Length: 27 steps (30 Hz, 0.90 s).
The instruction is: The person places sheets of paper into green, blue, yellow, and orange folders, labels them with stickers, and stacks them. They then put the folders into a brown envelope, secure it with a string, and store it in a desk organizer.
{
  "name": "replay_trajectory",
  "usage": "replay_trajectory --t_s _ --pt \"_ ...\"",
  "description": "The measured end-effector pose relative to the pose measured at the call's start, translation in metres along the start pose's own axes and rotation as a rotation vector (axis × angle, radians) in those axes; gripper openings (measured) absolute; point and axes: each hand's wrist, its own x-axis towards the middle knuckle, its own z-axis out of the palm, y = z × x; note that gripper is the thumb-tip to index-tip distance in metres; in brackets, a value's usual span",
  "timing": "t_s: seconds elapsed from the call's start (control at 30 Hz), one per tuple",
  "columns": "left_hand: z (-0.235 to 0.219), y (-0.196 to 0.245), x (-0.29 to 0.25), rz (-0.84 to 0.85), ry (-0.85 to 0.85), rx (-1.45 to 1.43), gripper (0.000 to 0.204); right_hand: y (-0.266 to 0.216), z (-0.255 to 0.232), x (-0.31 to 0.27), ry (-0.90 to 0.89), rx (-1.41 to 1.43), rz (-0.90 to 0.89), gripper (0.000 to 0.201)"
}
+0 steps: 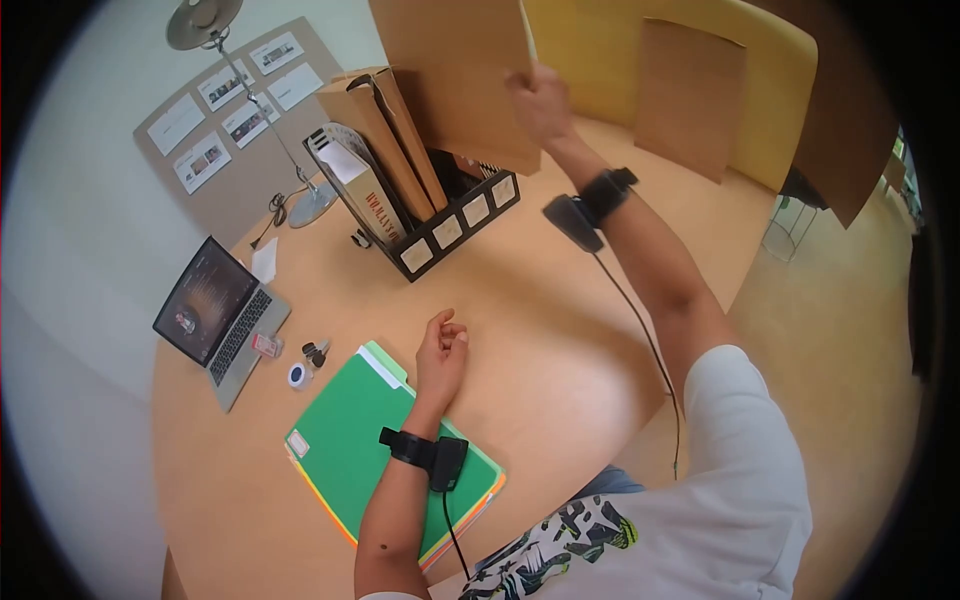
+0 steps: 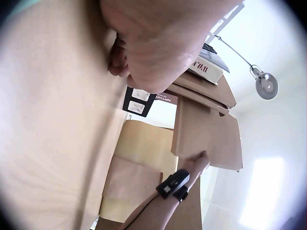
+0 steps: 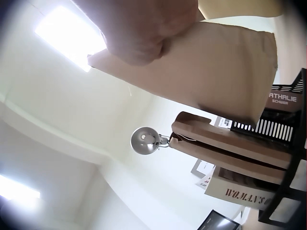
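Observation:
My right hand (image 1: pixel 540 105) grips the edge of a brown cardboard folder (image 1: pixel 450 75), raised above the right part of a black desk file organizer (image 1: pixel 433 246). In the right wrist view the folder (image 3: pixel 216 72) hangs beside the slots, its lower corner overlapping the organizer. Two more brown folders (image 1: pixel 405 150) and a book (image 1: pixel 372 205) with red lettering stand upright in the organizer. My left hand (image 1: pixel 442 360) lies on the table with loosely bent fingers and holds nothing. Beneath that forearm is a stack of files topped by a green folder (image 1: pixel 350 440).
A laptop (image 1: pixel 225 310) stands open at the left, with a small red-and-white box (image 1: pixel 267 345), a white round item (image 1: pixel 299 375) and keys (image 1: pixel 316 352) near it. A desk lamp (image 1: pixel 312 205) rises behind. A yellow panel (image 1: pixel 600 70) borders the table's far right side.

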Motion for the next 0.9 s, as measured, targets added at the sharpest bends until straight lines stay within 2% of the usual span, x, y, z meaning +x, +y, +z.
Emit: replay_trajectory --t_s 0.17,0.27,0.37,0.43,0.6,0.77,0.87,0.9 --pt "0.000 -0.003 -0.001 -0.018 -0.005 -0.040 0.044 0.013 0.065 -0.007 -0.015 -0.136 0.042 0.024" --pt "0.001 0.003 -0.001 -0.036 -0.013 -0.037 0.045 0.016 0.087 -0.024 -0.039 -0.084 0.120 0.023" --pt "0.000 0.001 0.000 -0.024 -0.001 -0.025 0.045 0.022 0.104 -0.047 0.037 -0.008 0.061 0.022" --pt "0.002 -0.004 0.001 0.010 0.026 0.005 0.044 0.030 0.112 -0.066 0.057 0.016 0.044 0.024" --pt "0.000 -0.001 0.001 -0.025 0.011 0.027 0.044 0.059 0.131 -0.097 0.083 0.046 0.067 0.029" --pt "0.000 -0.001 0.001 -0.047 -0.007 -0.001 0.044 0.064 0.140 -0.091 0.102 0.125 0.134 0.032" --pt "0.001 0.000 0.000 -0.043 -0.009 0.001 0.044 0.065 0.144 -0.090 0.100 0.106 0.115 0.034" --pt "0.001 0.000 0.000 -0.045 -0.007 0.012 0.044 0.065 0.144 -0.093 0.050 0.043 0.107 0.034"
